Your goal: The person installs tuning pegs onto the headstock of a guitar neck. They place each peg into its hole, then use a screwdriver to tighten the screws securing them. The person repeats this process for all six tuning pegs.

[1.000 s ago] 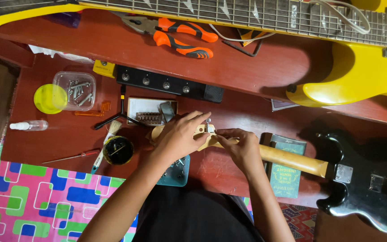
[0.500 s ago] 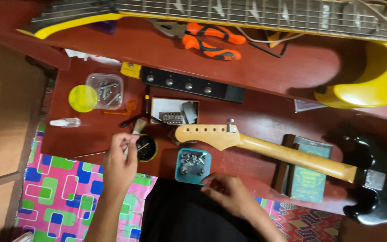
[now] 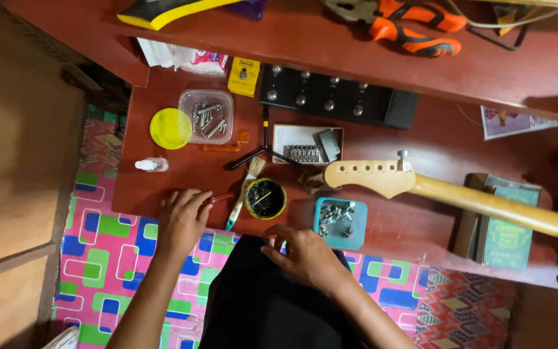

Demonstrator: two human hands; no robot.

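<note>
The left hand [image 3: 182, 220] lay at the near edge of the red desk [image 3: 421, 139], its fingers curled down onto a small red-handled tool [image 3: 222, 197], touching it rather than lifting it; whether it truly gripped the tool I could not tell. The right hand [image 3: 305, 255] hung loose and empty over the lap, fingers spread, just short of the desk edge; near it stood a blue tray of metal parts [image 3: 339, 222] and a round yellow-rimmed dish [image 3: 265, 198], with a brush [image 3: 243, 190] lying between dish and tool. The pale guitar neck [image 3: 447, 194] rested untouched across the desk to the right; a clear box of screws [image 3: 206, 116] sat further back.
</note>
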